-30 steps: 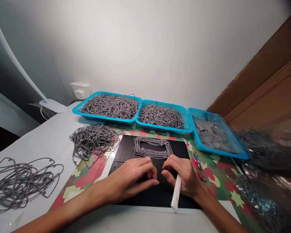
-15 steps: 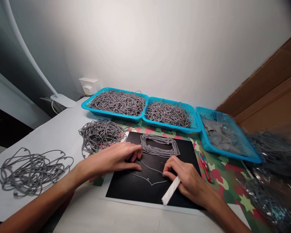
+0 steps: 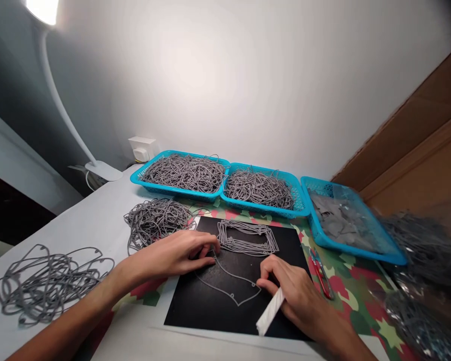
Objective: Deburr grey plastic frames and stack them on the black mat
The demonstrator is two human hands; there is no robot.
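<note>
A thin grey rubber gasket [image 3: 225, 273], a loop with small round tabs, is stretched over a black mat [image 3: 195, 311]. My left hand [image 3: 195, 250] has its fingers curled round the loop's left end, which they partly hide. At the right corner, my right hand [image 3: 285, 286] pinches the gasket between thumb and finger. A white rolled strip [image 3: 269, 313], like tissue or cloth, sticks out from under the same hand's curled fingers. Behind my hands, a neat stack of similar gaskets [image 3: 244, 246] lies in a rectangle on the mat.
Two blue baskets [image 3: 180, 190] [image 3: 263, 209] of tangled gaskets stand along the wall. A third blue basket [image 3: 361, 250] holds grey pieces and plastic. Loose gasket piles [image 3: 154, 220] [image 3: 52, 283] lie left. A red-handled tool [image 3: 322, 278], clear bags [image 3: 421, 311] and cardboard [image 3: 409, 150] are right.
My right hand has shifted slightly right relative to the mat, and the gasket loop is spread wider between my hands. The whole view has tilted up, bringing the lamp head into sight.
</note>
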